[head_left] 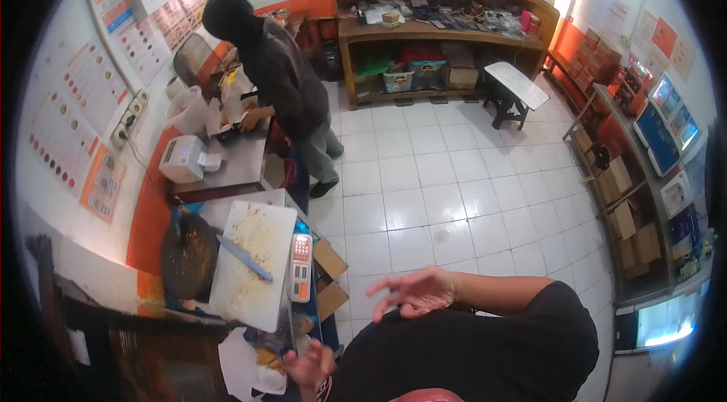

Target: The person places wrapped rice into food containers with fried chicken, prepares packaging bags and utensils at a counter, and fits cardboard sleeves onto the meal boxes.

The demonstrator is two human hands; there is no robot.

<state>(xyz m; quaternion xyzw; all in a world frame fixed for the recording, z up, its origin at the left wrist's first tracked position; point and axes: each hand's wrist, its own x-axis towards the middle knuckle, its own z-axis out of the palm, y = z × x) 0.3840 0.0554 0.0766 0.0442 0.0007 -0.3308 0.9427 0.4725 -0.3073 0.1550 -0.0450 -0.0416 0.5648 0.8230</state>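
Observation:
My right hand (416,290) is raised in front of my chest with its fingers spread, holding nothing. Low at the left, my left hand (311,365) has its fingers loosely apart, beside a sheet of white paper (236,368) bearing some brown food (269,360). No object shows in that hand. Farther up the counter, a white cutting board (254,265) carries scattered crumbs and a blue knife (244,257) lying across it. A dark stone mortar (189,265) sits against the board's left side. Along its right side stands an orange and white scale (301,269).
A co-worker (284,84) in dark clothes stands at the farther table, a hand at some paper wrapping. A white printer (184,158) sits nearby. Cluttered wooden shelves (443,42) line the back. A small white-topped table (516,85) stands on the tiled floor (447,175). Shelving holds boxes at right.

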